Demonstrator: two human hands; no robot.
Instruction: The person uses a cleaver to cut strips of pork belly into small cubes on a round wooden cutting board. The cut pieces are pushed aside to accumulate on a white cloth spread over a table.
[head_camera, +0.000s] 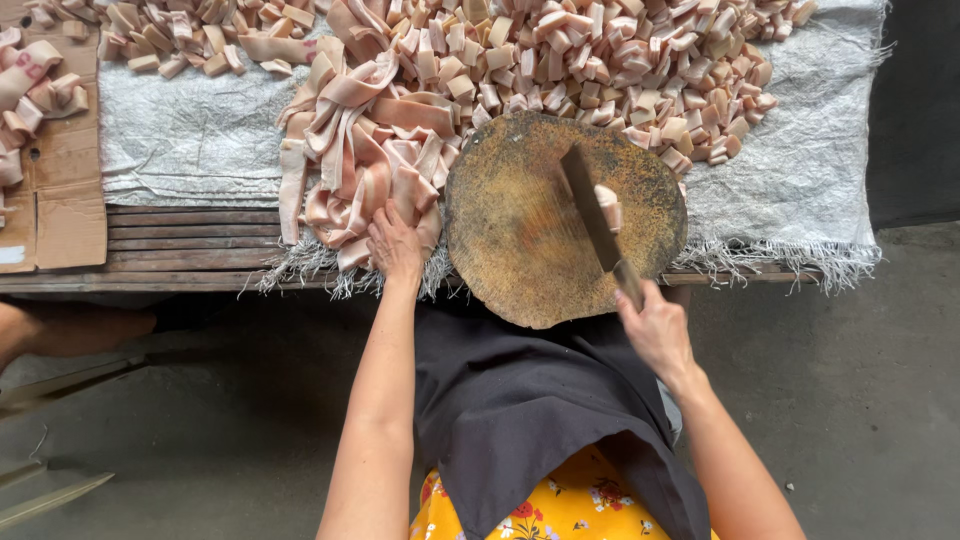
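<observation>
A round, worn wooden chopping block (520, 250) lies at the table's front edge. My right hand (655, 330) grips the handle of a cleaver (592, 210), whose blade rests across the block with a small pale piece of meat (608, 205) next to it. My left hand (395, 245) rests on a pile of long pink strips of pork skin (365, 150) just left of the block. Beyond the block lies a heap of small cut pink cubes (600, 60).
A white woven sack (800, 170) covers the wooden plank table (190, 240). Cardboard (60, 200) with more strips lies at far left. A dark apron (540, 400) covers my lap. Grey concrete floor lies below; another person's limb (60, 330) shows at left.
</observation>
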